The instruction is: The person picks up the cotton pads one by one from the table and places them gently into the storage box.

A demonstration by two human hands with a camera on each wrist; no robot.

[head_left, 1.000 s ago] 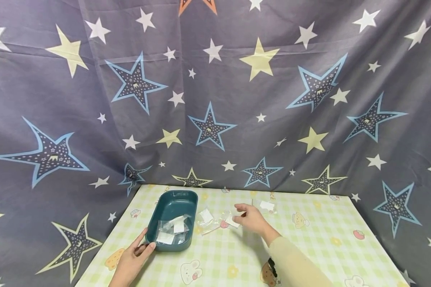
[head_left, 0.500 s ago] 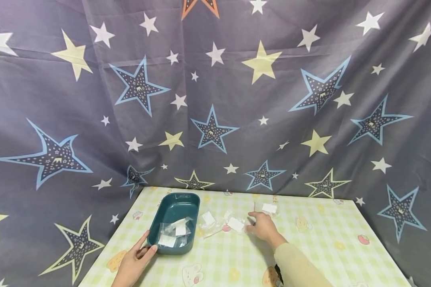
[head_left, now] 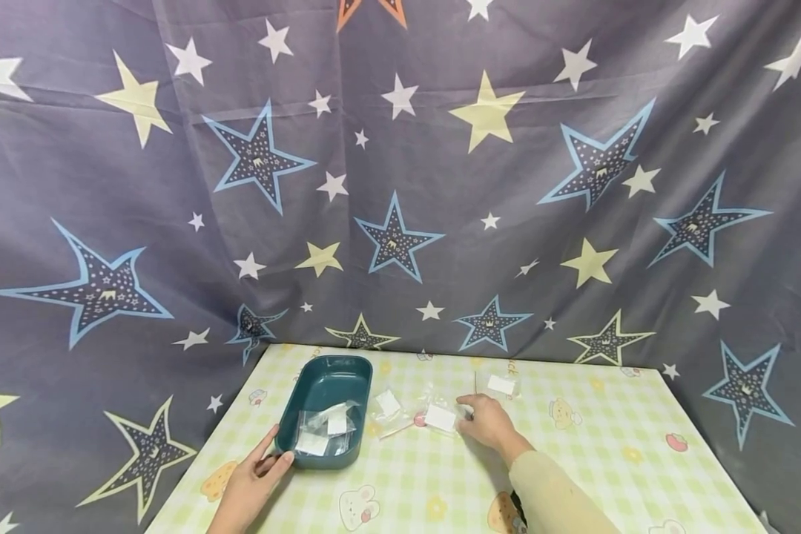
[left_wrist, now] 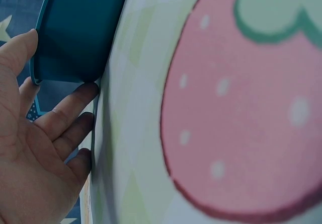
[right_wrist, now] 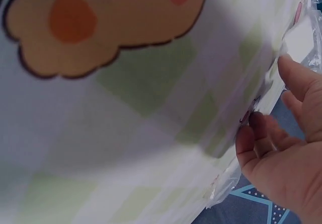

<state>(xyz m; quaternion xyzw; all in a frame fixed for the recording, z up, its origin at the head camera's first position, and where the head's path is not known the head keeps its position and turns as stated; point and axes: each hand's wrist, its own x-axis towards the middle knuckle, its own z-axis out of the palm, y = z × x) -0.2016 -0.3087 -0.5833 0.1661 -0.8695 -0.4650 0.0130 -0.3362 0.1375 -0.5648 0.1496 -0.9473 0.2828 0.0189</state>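
Observation:
In the head view, a dark teal rectangular box (head_left: 325,412) stands on the left of the table with small clear plastic bags (head_left: 312,443) bearing white labels inside. My left hand (head_left: 248,482) grips its near left corner, index finger along the left wall and thumb at the front; the left wrist view has the thumb (left_wrist: 21,50) at the rim. My right hand (head_left: 490,424) rests at the right edge of a labelled clear bag (head_left: 440,417). Its thumb and fingers are apart and relaxed in the right wrist view, the thumb tip (right_wrist: 289,63) beside the white label.
Another labelled clear bag (head_left: 389,404) lies between the box and the middle bag. A further labelled bag (head_left: 502,384) lies just beyond my right hand. The table has a green checked cloth (head_left: 614,475) with cartoon prints; a grey star-patterned curtain (head_left: 400,170) hangs behind it.
My right hand has moved a little to the right, off the middle bag's label, which now shows fully. The left hand keeps its place at the box corner. The head view has shifted slightly.

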